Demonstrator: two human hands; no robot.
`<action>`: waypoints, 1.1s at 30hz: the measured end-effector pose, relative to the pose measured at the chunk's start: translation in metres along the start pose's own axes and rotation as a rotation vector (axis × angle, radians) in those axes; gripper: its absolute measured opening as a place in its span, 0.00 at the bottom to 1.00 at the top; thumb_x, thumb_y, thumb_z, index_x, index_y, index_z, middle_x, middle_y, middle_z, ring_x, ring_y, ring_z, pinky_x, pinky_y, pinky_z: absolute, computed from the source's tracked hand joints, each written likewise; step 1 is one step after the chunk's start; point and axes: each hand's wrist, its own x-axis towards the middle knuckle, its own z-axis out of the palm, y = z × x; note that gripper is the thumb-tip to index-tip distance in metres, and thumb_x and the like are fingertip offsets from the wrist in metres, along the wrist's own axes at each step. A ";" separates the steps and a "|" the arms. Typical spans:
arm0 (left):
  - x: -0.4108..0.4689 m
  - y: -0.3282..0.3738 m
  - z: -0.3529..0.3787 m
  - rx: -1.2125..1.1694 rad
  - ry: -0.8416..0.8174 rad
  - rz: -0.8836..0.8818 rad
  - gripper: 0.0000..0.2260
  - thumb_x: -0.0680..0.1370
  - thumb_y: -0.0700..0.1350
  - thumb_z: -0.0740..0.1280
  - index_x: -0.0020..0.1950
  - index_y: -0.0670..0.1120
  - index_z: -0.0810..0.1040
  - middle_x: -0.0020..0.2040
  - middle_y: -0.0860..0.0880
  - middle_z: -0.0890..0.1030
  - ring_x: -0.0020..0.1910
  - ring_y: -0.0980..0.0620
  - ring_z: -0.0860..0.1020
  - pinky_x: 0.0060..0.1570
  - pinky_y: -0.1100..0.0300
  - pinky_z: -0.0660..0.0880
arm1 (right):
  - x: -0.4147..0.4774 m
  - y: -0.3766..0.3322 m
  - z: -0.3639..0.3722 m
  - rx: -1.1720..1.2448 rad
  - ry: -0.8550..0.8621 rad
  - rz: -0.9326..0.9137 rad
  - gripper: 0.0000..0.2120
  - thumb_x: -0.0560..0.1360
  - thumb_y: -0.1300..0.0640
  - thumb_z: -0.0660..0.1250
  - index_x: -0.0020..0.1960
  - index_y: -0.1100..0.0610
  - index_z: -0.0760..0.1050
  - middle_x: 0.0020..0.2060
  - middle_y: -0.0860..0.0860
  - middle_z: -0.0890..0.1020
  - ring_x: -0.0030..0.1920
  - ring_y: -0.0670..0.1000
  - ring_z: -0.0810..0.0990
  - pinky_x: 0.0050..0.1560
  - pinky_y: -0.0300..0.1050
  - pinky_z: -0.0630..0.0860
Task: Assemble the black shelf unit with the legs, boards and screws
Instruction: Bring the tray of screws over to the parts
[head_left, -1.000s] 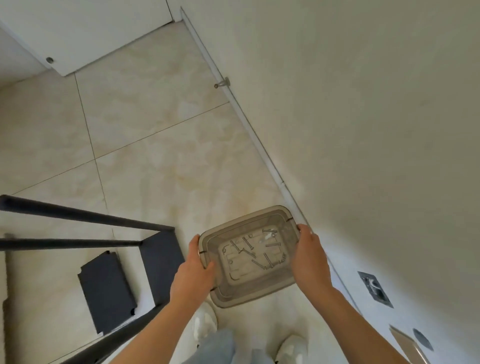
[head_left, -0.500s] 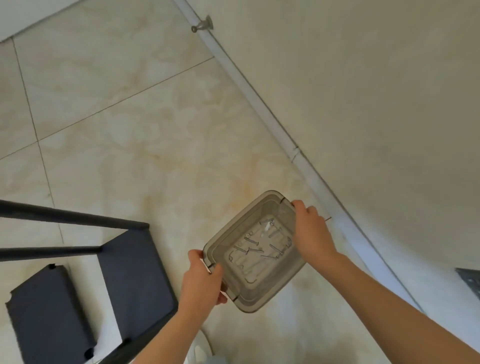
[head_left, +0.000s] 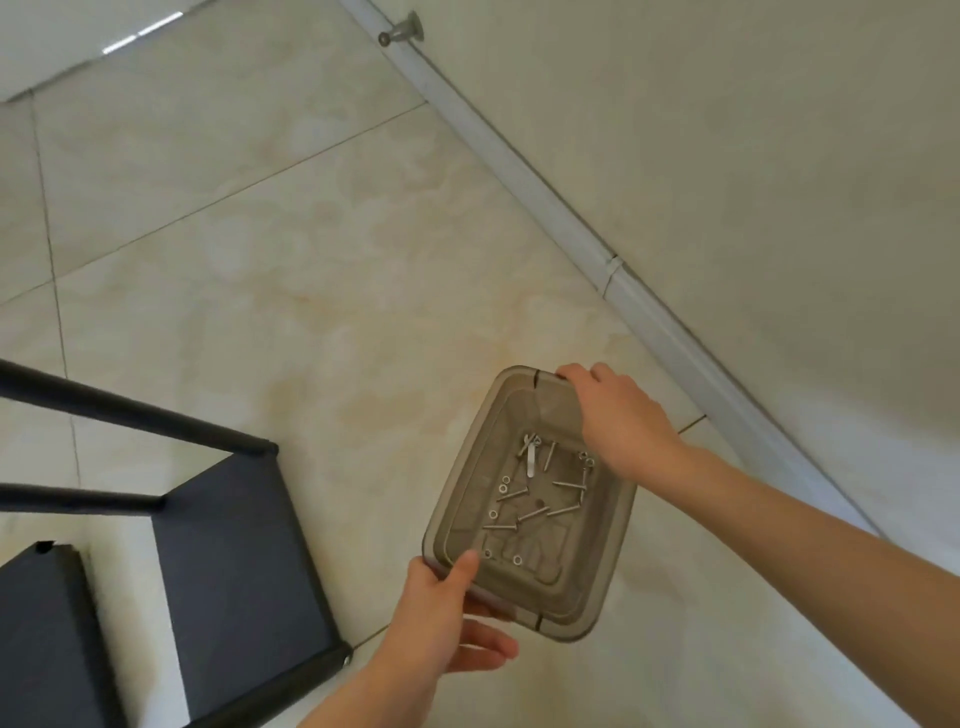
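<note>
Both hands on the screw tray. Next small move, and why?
Probably lower the translucent grey plastic tray level onto the floor tile beside the black shelf frame. The left hand and right hand grip its opposite ends, so neither can pick a screw, and the loose silver screws could slide if tilted.

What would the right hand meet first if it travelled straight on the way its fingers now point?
The right hand holds the far rim of the tinted tray, so that rim comes first. Past it only bare floor tile shows; the way looks free, though the hand's height above the floor is unclear.
</note>
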 end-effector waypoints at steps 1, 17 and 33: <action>0.003 -0.001 -0.002 0.009 -0.005 -0.004 0.10 0.85 0.48 0.61 0.58 0.42 0.67 0.40 0.37 0.85 0.25 0.43 0.81 0.23 0.57 0.78 | 0.001 -0.001 0.004 -0.003 0.012 -0.014 0.32 0.73 0.70 0.61 0.72 0.48 0.60 0.59 0.53 0.71 0.54 0.58 0.73 0.41 0.50 0.69; 0.038 0.015 -0.030 0.543 0.131 0.480 0.15 0.81 0.49 0.69 0.64 0.55 0.69 0.55 0.61 0.75 0.49 0.61 0.78 0.37 0.72 0.71 | -0.076 0.005 0.018 0.681 -0.013 0.482 0.33 0.79 0.50 0.66 0.76 0.58 0.52 0.59 0.57 0.76 0.58 0.59 0.78 0.56 0.56 0.79; 0.031 -0.011 -0.051 0.435 0.172 0.442 0.13 0.82 0.37 0.61 0.62 0.51 0.72 0.51 0.57 0.78 0.52 0.48 0.82 0.56 0.48 0.79 | -0.056 -0.052 0.022 0.637 -0.115 0.332 0.26 0.81 0.60 0.60 0.75 0.52 0.56 0.53 0.57 0.78 0.52 0.58 0.81 0.41 0.56 0.84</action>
